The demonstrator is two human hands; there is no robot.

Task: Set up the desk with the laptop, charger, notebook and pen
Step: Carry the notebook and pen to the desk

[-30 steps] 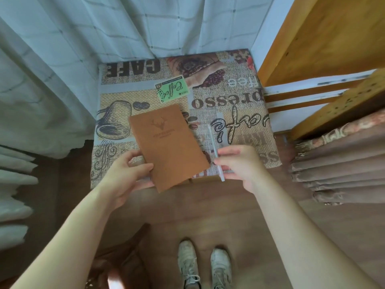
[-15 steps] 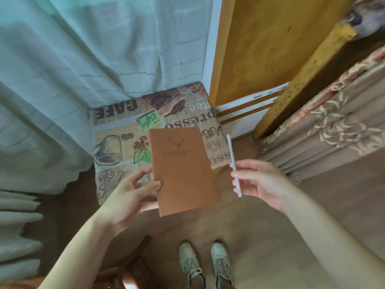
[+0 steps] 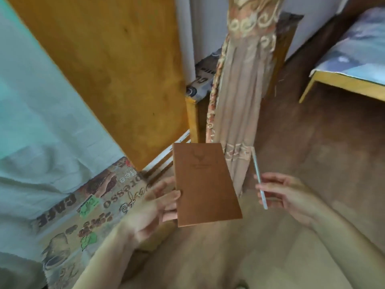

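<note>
My left hand (image 3: 154, 207) grips the left edge of a brown notebook (image 3: 205, 182) with a deer-head emblem, holding it in the air above the floor. A thin white pen (image 3: 259, 179) sits between the fingers of my right hand (image 3: 291, 197), to the right of the notebook, its tip pointing up and away. No laptop or charger is in view.
A small table with a coffee-print cloth (image 3: 87, 211) lies at the lower left, below a pale curtain (image 3: 41, 122). A wooden panel (image 3: 116, 65) and a beige patterned curtain (image 3: 241, 101) stand ahead. A bed frame (image 3: 341, 84) is at the upper right over wooden floor (image 3: 312, 142).
Both hands lifted the notebook and pen off the coffee-print table. The view has swung right, so the table has slid to the lower left and the bed has come into view.
</note>
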